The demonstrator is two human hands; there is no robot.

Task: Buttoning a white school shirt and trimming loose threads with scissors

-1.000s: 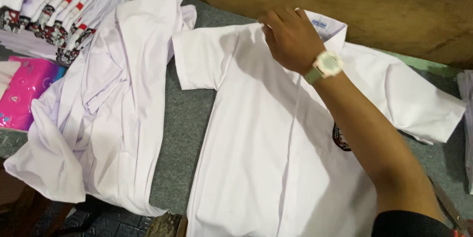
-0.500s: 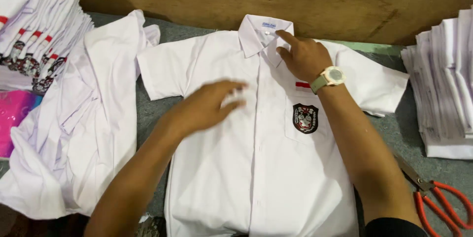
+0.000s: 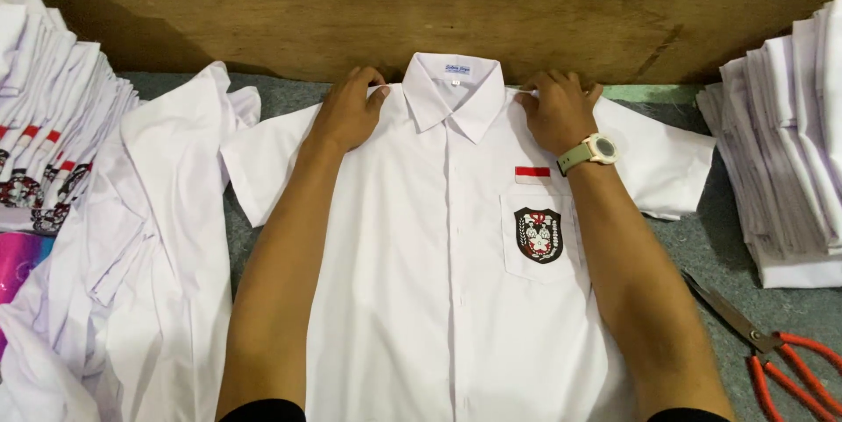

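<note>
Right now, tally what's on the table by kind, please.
Flat buttoned white shirt: 1
Loose white shirts heap: 1
Folded shirt stacks: 2
Red-handled scissors: 1
Pink packet: 1
Total: 6

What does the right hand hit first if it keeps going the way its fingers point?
Probably the wooden board behind the table. The right hand rests on the white shirt by the collar, fingers pointing away from the person; depth is unclear.

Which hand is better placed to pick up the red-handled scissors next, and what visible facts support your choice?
Probably the right hand. It rests on the white shirt at the shoulder beside the collar, on the same side as the scissors lying at the table's right edge. The left hand would have to cross the whole shirt.
</note>
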